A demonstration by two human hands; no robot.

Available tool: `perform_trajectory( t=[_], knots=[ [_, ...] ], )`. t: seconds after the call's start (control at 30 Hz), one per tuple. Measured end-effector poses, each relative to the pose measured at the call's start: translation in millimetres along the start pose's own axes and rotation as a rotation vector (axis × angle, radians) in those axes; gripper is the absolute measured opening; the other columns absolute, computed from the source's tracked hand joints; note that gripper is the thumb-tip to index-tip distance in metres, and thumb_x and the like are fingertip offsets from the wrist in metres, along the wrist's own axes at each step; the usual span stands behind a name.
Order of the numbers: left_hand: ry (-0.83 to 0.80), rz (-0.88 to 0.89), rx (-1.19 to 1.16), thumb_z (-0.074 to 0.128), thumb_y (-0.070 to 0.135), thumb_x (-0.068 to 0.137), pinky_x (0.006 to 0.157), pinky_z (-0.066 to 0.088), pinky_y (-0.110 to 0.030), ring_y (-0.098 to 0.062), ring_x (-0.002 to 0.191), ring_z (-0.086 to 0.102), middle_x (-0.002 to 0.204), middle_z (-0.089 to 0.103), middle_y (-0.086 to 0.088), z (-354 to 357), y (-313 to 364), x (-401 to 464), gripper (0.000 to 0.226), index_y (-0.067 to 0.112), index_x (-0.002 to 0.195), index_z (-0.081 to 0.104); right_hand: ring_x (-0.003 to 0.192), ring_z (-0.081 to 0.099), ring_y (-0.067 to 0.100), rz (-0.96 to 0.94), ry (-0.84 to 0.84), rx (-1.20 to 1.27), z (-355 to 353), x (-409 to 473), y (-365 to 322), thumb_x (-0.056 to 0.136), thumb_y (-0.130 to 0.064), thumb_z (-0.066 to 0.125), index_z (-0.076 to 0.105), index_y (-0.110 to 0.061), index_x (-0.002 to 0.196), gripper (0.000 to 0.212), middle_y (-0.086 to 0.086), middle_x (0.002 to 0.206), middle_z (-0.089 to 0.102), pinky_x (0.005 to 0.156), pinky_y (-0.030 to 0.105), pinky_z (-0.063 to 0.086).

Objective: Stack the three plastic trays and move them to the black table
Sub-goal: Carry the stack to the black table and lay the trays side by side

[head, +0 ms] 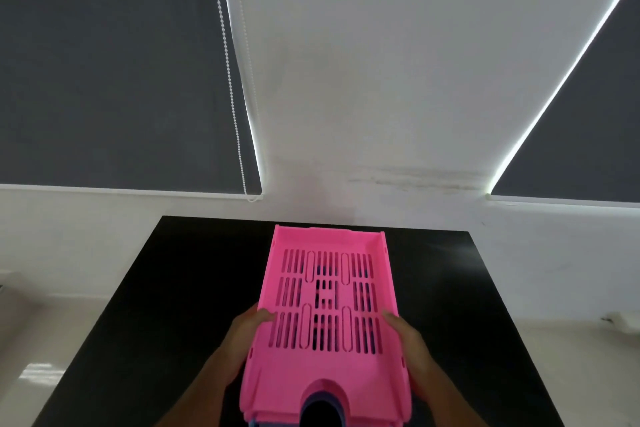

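From the head camera, the pink tray (327,308) is sitting uppermost on a stack, with a bluish tray (254,423) peeking out under its near-left corner and showing dark through the floor slots; a third tray cannot be told apart from this angle. The stack is lying over the black table (180,288), roughly centred across it, and whether it is resting on the surface or hovering just above is not clear. Its long axis is running straight away from the person toward the white wall (346,80), with the notched short end nearest the body. The left hand (242,336) is clasping the left long wall, its fingers curling over the rim and touching the slotted floor, while the right hand (408,343) is pressing against the right long wall in the same way; the two hands are spread apart with the tray between them, both about level along its length, so neither is nearer. In my judgement, the coming move is depending on keeping that axis square to the table edge while lowering or letting go. No brand, label or writing is showing anywhere on the trays, the table or the grey blinds (114,62).
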State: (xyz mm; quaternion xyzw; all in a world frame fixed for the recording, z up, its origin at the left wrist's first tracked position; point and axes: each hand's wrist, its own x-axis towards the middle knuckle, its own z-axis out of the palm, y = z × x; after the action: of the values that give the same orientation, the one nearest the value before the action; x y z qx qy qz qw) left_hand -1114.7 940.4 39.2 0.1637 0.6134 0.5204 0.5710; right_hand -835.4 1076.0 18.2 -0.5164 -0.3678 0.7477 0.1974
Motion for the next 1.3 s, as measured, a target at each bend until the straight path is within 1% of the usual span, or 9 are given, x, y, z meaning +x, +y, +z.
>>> perform_trajectory(
  t=[0.1,0.23,0.37,0.6,0.8,0.97,1.17,1.23,1.3],
  knots=[
    [0.021,-0.02,-0.051,0.085,0.027,0.054,0.084,0.055,-0.053,-0.033,0.08,0.071,0.092,0.077,-0.018,1,6,9,0.056,0.013,0.107,0.073,0.106,0.072,0.042,0.021,0.008,-0.01,1,11,-9,0.098,-0.03,0.053,0.065,-0.008,0.125,0.037,0.023,0.114,0.075,0.097,0.055,0.054],
    [0.075,0.038,0.058,0.062,0.016,0.088,0.094,0.05,-0.064,-0.045,0.094,0.069,0.105,0.072,-0.026,5,14,7,0.028,0.016,0.115,0.07,0.103,0.074,0.038,0.011,0.01,-0.105,1,14,-10,0.096,-0.029,0.059,0.066,-0.008,0.126,0.037,0.02,0.112,0.076,0.1,0.059,0.052],
    [0.148,0.081,0.157,0.048,0.011,0.099,0.09,0.054,-0.063,-0.051,0.097,0.067,0.103,0.071,-0.03,18,19,7,0.025,0.013,0.11,0.07,0.088,0.076,0.016,-0.16,0.241,-0.448,10,5,-24,0.091,-0.024,0.067,0.064,-0.02,0.125,0.034,0.003,0.108,0.075,0.082,0.039,0.062],
    [0.228,0.174,0.29,0.046,0.014,0.1,0.08,0.059,-0.058,-0.049,0.087,0.069,0.098,0.07,-0.029,39,33,-3,0.026,0.02,0.105,0.07,0.078,0.065,0.003,-0.437,0.317,-0.705,8,-15,-43,0.093,-0.011,0.063,0.066,-0.03,0.097,0.02,-0.002,0.098,0.062,0.055,0.012,0.046],
    [0.263,0.284,0.365,0.045,0.011,0.1,0.066,0.06,-0.04,-0.022,0.066,0.07,0.083,0.074,-0.012,80,52,-4,0.03,0.024,0.112,0.069,0.077,0.065,-0.001,-0.522,0.395,-0.656,-23,-29,-59,0.091,-0.01,0.066,0.067,-0.027,0.105,0.022,-0.011,0.092,0.062,0.057,0.012,0.047],
    [0.243,0.334,0.469,0.046,0.006,0.096,0.074,0.062,-0.053,-0.042,0.074,0.07,0.083,0.076,-0.009,139,43,6,0.037,0.023,0.119,0.069,0.074,0.064,-0.005,-0.552,0.507,-0.563,-73,-49,-62,0.092,-0.011,0.066,0.067,-0.024,0.107,0.02,-0.016,0.085,0.065,0.063,0.015,0.052],
    [0.257,0.363,0.485,0.047,0.003,0.097,0.04,0.047,-0.018,-0.013,0.053,0.053,0.102,0.071,-0.009,223,7,16,0.044,0.014,0.139,0.051,0.083,0.063,0.015,-0.404,0.572,-0.633,-158,-71,-47,0.095,-0.007,0.056,0.067,-0.011,0.122,0.029,-0.001,0.097,0.067,0.084,0.034,0.054],
    [0.241,0.359,0.481,0.048,0.007,0.097,0.054,0.059,-0.027,-0.018,0.062,0.063,0.11,0.07,-0.007,248,-6,18,0.045,0.014,0.142,0.049,0.084,0.062,0.021,-0.372,0.62,-0.662,-183,-77,-36,0.097,-0.006,0.051,0.068,-0.008,0.12,0.028,0.002,0.096,0.066,0.088,0.04,0.054],
    [0.214,0.334,0.494,0.05,0.011,0.097,0.091,0.057,-0.041,-0.025,0.097,0.07,0.128,0.066,-0.014,271,-15,17,0.045,0.013,0.143,0.047,0.081,0.061,0.024,-0.368,0.69,-0.627,-203,-81,-27,0.099,-0.006,0.048,0.069,-0.004,0.115,0.026,0.006,0.093,0.065,0.082,0.038,0.053]
  ],
)
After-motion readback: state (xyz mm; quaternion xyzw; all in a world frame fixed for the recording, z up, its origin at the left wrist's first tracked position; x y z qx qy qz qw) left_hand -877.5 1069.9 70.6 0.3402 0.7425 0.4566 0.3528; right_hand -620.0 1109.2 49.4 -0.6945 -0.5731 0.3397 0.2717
